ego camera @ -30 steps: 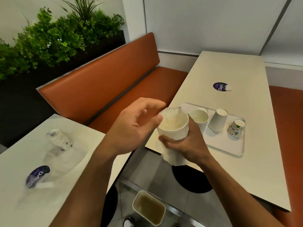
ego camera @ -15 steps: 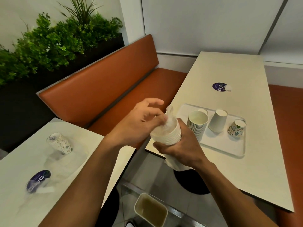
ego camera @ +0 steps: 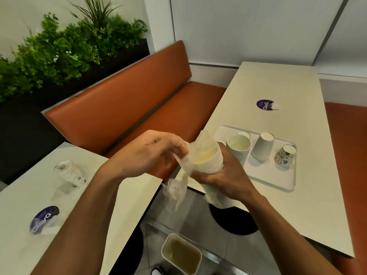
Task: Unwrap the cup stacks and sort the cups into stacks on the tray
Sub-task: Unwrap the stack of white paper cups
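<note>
arms [ego camera: 83, 215]: bare | left hand [ego camera: 151, 153]: dark smudges on back | shoe [ego camera: 156, 272]: dark, white trim

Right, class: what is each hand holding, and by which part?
The right hand grips the white cup stack round its side. The left hand pinches the plastic wrap beside the stack's mouth.
</note>
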`<state>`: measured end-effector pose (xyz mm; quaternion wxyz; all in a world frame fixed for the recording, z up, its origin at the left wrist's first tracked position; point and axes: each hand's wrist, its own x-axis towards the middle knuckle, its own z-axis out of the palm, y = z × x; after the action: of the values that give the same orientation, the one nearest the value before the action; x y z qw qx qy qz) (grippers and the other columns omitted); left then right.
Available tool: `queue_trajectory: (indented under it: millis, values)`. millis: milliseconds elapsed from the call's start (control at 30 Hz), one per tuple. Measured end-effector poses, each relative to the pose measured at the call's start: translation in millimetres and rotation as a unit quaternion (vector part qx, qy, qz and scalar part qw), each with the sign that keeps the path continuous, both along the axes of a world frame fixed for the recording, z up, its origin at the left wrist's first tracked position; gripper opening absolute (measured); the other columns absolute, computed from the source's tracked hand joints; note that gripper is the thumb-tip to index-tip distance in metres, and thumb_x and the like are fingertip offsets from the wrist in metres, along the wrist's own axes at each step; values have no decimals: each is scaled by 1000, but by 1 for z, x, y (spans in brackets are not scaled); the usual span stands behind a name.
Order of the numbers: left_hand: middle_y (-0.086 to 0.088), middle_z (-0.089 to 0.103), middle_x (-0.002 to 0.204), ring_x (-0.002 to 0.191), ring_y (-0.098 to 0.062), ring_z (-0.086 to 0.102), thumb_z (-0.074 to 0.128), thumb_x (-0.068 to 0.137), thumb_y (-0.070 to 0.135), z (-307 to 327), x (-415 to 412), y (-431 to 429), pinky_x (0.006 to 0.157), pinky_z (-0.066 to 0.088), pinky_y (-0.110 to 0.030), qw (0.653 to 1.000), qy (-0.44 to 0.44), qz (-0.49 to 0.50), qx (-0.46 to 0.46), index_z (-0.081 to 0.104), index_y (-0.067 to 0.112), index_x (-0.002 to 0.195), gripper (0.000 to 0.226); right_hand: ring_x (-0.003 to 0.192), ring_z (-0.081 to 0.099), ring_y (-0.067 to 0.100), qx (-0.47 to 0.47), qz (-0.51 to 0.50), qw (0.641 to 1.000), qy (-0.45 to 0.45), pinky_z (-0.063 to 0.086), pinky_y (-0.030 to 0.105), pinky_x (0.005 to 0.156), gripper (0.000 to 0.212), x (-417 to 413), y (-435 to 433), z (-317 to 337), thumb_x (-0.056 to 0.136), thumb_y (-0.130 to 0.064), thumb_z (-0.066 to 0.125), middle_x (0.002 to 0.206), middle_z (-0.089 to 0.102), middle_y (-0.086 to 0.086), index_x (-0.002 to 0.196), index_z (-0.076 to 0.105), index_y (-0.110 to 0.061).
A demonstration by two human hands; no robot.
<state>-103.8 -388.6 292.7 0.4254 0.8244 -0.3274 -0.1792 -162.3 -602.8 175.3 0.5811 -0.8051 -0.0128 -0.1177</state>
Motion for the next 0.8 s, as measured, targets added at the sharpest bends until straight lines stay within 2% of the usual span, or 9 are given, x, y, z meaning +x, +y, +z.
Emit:
queue_trajectory:
  millis: [33, 100, 200, 333, 467, 567, 667, 733, 800]
  values:
    - [14, 74, 106, 93, -6, 70, 50, 107, 12, -3, 0, 0, 79, 59, -22, 1000, 4, -2, 21, 75, 22, 116, 29, 105, 67, 8, 4, 3, 1000, 1, 57, 29, 84, 78, 0, -1, 1, 63, -45, 95, 116, 68, -15, 129, 55, -30]
    - [20, 70, 117, 105, -4, 67, 63, 100, 12, -10, 0, -3, 85, 59, -23, 999, -13, -14, 51, 63, 40, 135, 45, 107, 68, 10, 12, 12, 1000, 8, 57, 33, 87, 80, 1, -1, 0, 64, -44, 96, 118, 69, -14, 131, 54, -31]
    - [25, 65, 123, 108, 0, 64, 70, 96, 25, -21, -2, -12, 86, 61, -25, 999, -39, 3, 37, 55, 51, 137, 51, 112, 68, 18, 17, 37, 999, 22, 59, 47, 92, 92, 5, 3, -5, 63, -49, 96, 124, 68, -6, 139, 49, -26]
    - [25, 68, 99, 88, 6, 64, 68, 82, 52, -27, -4, -18, 68, 59, -20, 992, -101, 57, 54, 68, 41, 112, 32, 110, 68, 15, 15, 47, 999, 21, 60, 39, 90, 88, 4, 5, -11, 67, -38, 97, 122, 68, -8, 139, 49, -25]
    - [18, 71, 86, 81, -4, 65, 63, 84, 52, -23, -3, -7, 62, 52, -19, 994, -93, 52, -12, 75, 30, 98, 28, 106, 66, 6, 30, 7, 999, 8, 56, 21, 83, 81, 1, 0, -14, 64, -34, 98, 118, 67, -13, 131, 52, -30]
    - [6, 70, 91, 85, -17, 66, 60, 90, 46, -18, -4, 3, 68, 58, -28, 986, -105, 85, -94, 73, 24, 101, 27, 109, 66, 9, 34, -16, 999, 8, 59, 28, 86, 88, 3, -3, -15, 60, -45, 97, 121, 67, -12, 134, 53, -27]
    - [10, 69, 107, 96, -17, 66, 58, 97, 39, -21, -3, 10, 76, 59, -24, 962, -116, 163, -184, 69, 25, 116, 26, 105, 68, 8, 56, -24, 998, 17, 58, 22, 80, 87, 3, -3, -12, 57, -50, 95, 118, 70, -12, 132, 56, -27]
    - [13, 68, 115, 101, -14, 67, 56, 98, 38, -32, 1, 12, 78, 59, -24, 946, -66, 217, -231, 65, 27, 124, 29, 103, 69, 6, 69, -23, 997, 28, 58, 20, 76, 84, 3, -3, -9, 58, -52, 94, 115, 71, -13, 130, 57, -30]
    - [11, 70, 115, 104, -15, 68, 59, 100, 21, -54, 4, 11, 76, 59, -25, 939, 24, 225, -258, 64, 22, 126, 27, 100, 70, 4, 93, -20, 995, 40, 57, 18, 74, 75, 2, -2, -5, 60, -48, 94, 110, 73, -16, 125, 60, -32]
